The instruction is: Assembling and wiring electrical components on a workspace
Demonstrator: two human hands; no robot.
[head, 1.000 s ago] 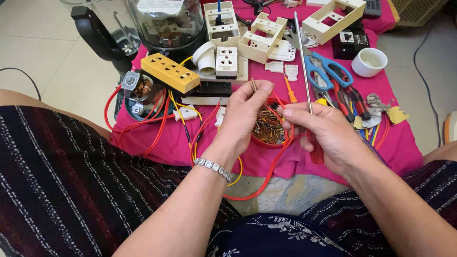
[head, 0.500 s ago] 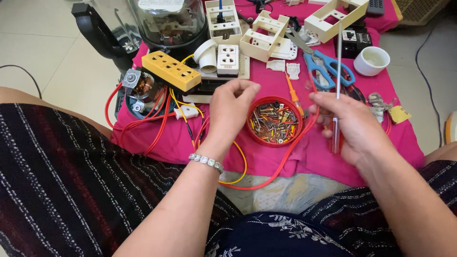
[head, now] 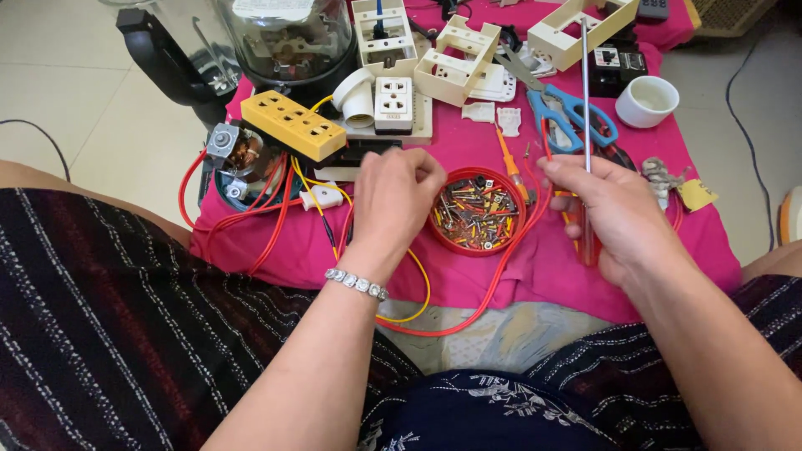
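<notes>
Red-handled, the screwdriver (head: 586, 125) stands upright in the right hand (head: 614, 213), gripped near the pink cloth's (head: 543, 267) front edge. Left hand (head: 394, 196), loosely curled and empty, rests just left of the red screw dish (head: 478, 210). Behind, a yellow socket strip (head: 292, 125) and blue scissors (head: 568, 108) crowd the cloth.

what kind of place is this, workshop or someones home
Probably a home, with repair work done on the pale tiled floor: a pink cloth holds a yellow multi-socket block and a round red tray of screws; the right hand holds a long screwdriver.
</notes>
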